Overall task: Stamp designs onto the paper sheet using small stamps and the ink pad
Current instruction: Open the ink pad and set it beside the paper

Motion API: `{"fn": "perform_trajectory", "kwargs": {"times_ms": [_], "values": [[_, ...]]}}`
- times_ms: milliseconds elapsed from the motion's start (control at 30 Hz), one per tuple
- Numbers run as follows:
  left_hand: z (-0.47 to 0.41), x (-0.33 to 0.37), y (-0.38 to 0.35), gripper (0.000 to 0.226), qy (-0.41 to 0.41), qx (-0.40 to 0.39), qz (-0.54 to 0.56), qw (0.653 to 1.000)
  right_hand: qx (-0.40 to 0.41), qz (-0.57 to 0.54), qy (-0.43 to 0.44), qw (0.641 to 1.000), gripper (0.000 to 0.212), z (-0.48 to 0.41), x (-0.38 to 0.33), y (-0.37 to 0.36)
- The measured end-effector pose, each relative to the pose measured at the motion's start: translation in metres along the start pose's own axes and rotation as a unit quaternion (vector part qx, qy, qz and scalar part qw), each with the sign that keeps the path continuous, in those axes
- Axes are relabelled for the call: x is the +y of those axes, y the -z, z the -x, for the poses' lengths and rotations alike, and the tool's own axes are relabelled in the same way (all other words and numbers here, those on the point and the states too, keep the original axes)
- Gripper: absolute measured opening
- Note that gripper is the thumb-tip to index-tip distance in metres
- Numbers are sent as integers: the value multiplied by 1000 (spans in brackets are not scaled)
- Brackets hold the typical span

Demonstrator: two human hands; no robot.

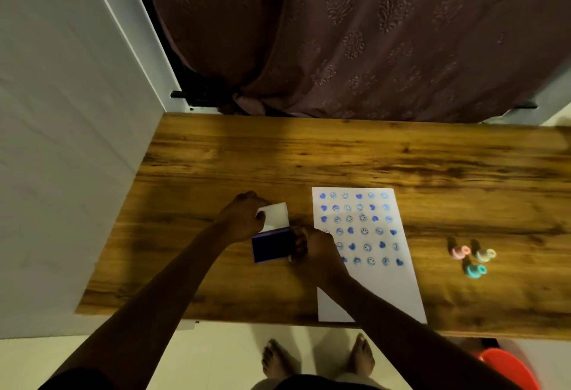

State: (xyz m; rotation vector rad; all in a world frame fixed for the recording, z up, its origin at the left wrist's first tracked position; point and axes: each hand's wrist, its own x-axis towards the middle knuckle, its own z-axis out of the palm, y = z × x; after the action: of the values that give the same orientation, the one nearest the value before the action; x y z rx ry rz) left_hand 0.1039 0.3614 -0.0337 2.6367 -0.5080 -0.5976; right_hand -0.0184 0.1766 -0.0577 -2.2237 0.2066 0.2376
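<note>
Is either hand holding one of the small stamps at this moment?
No. All three small stamps lie on the table right of the paper sheet, while both hands are at the ink pad.

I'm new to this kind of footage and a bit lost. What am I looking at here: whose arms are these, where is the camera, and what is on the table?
There is no machine here. The single picture comes from a wide-angle camera worn on a person's head, looking down, so the two arms reaching in from below are that person's own, and their bare feet show at the bottom.

On the wooden table lies a white paper sheet, its upper part already covered with rows of blue hearts and smiley faces. To its left is an open ink pad with a dark blue inking surface. The left hand holds its raised white lid, while the right hand grips the pad's right edge. Three small stamps, pinkish, pale and teal, lie on the table to the right of the sheet, untouched. Neither hand appears to hold a stamp.
</note>
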Motion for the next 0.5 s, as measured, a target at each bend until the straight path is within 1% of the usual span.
{"fn": "perform_trajectory", "kwargs": {"times_ms": [267, 333, 400, 500], "values": [[1, 0, -7, 37, 7, 37, -11, 999, -8, -22, 6, 1000, 19, 0, 0, 3], [3, 1, -8, 39, 8, 57, 6, 998, -8, -10, 9, 1000, 27, 1, -2, 10], [7, 6, -9, 40, 3, 79, 31, 996, -8, -22, 1, 1000, 38, 1, -5, 20], [17, 28, -9, 36, -13, 114, 72, 991, 24, -38, -2, 999, 40, 5, -9, 40]]}}
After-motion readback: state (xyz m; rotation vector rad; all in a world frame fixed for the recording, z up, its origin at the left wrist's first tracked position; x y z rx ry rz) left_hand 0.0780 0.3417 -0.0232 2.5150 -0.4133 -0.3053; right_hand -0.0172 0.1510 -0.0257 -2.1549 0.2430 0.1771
